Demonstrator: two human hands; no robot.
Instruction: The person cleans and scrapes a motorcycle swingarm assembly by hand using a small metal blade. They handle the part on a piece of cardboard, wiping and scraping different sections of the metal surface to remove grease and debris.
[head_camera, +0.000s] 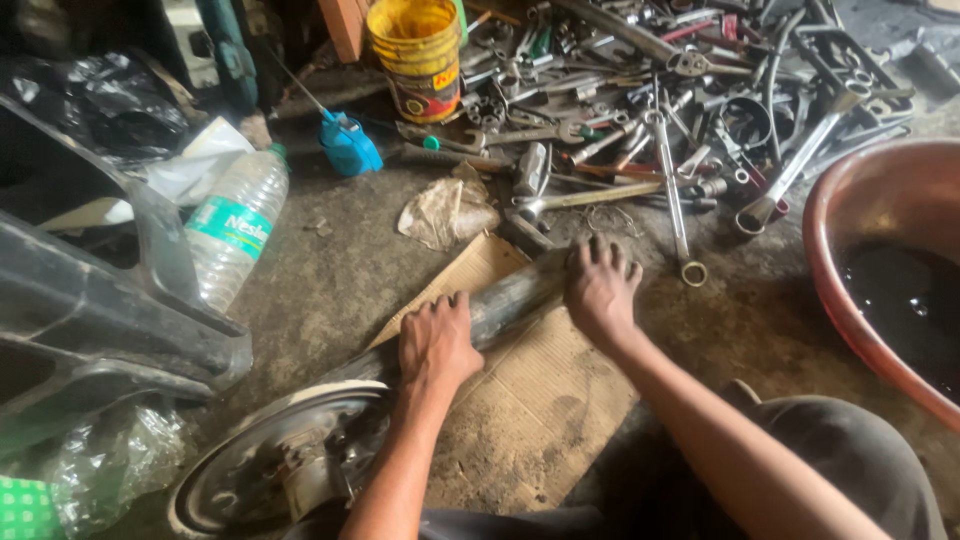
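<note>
Left hand (437, 340): fingers curled over the top of the dark metal tube (505, 305), palm down, closed grip around its lower section. Right hand (598, 290): fingers spread and bent, pressed onto the upper end of the same tube; full closure around it not discernible.

Tube: lying diagonally across a flattened sheet of cardboard (530, 400) on the concrete floor (330, 290); lower end joined to a round metal hub plate (275, 465) at bottom left.

Just beyond right hand: long ring spanner (672, 195), hammer (570, 197), crumpled dirty rag (447, 212). Further out: dense pile of spanners and hand tools (700, 90), yellow bucket (420, 55), blue oil can (348, 145). Left: clear plastic water bottle (235, 235) lying beside black plastic body panels (110, 320). Right edge: reddish basin (880, 250) holding dark liquid.
</note>
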